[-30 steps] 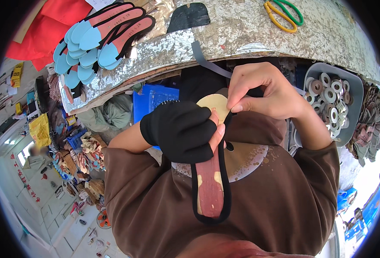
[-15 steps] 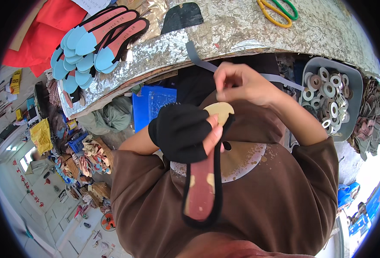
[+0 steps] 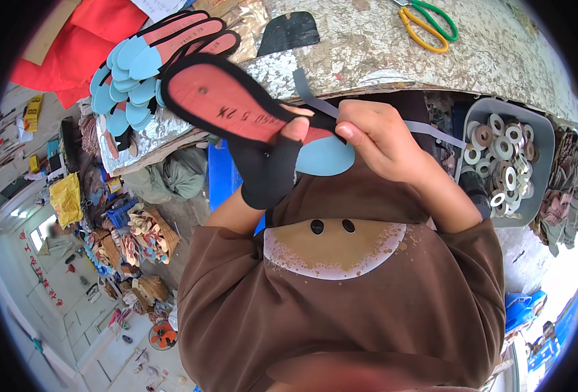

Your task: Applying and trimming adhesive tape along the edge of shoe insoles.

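A shoe insole (image 3: 227, 101) with a pink upper face, black edging and a light blue end is raised in front of me, tilted, over the table's front edge. My left hand (image 3: 266, 166), in a black fingerless glove, is closed around its middle, thumb on the pink face. My right hand (image 3: 380, 140) is bare. Its fingers are curled against the edging beside the blue end, thumb at the rim, and they hide what lies inside the grip. Behind that hand a grey strip (image 3: 312, 97) runs from the table toward the bin.
Several similar insoles (image 3: 148, 59) lie stacked at the table's far left, next to red cloth (image 3: 86, 39). A black curved piece (image 3: 289, 32) and scissors with yellow and green handles (image 3: 426, 32) are on the worn table (image 3: 367, 46). At right stands a grey bin (image 3: 544, 170) of tape rolls.
The insole has turned over, from its brownish-red underside to its pink face, and moved up and left. My right hand, apart from it before, has come against its edge.
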The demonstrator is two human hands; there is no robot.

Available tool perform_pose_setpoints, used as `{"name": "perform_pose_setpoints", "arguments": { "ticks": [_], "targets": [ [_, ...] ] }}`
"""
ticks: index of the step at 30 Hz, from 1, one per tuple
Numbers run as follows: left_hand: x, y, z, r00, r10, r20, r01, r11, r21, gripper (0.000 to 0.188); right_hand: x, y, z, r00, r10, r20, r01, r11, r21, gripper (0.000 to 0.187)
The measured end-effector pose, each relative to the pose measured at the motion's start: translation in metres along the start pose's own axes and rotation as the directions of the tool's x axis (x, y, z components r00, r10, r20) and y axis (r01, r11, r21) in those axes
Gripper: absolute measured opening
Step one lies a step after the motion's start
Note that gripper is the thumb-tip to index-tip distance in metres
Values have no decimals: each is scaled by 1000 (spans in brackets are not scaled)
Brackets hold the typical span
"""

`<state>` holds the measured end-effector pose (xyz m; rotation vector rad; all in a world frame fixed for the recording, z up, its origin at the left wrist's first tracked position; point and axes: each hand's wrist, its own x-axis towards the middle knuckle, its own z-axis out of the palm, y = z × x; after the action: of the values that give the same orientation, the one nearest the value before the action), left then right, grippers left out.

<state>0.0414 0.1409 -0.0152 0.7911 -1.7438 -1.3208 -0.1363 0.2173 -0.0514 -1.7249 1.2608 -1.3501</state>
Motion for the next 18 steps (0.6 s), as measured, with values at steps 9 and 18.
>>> {"name": "perform_pose_setpoints", "arguments": {
  "ticks": [9, 18],
  "targets": [
    [-1, -16, 9, 974, -133, -182, 131, 991, -26, 6, -5, 10, 3, 993, 103, 48, -109, 986, 125, 21],
    [21, -46, 5, 857, -454, 243, 407, 306, -861, 70, -20, 55, 29, 949, 234, -211, -251, 966, -57, 21]
  ]
}}
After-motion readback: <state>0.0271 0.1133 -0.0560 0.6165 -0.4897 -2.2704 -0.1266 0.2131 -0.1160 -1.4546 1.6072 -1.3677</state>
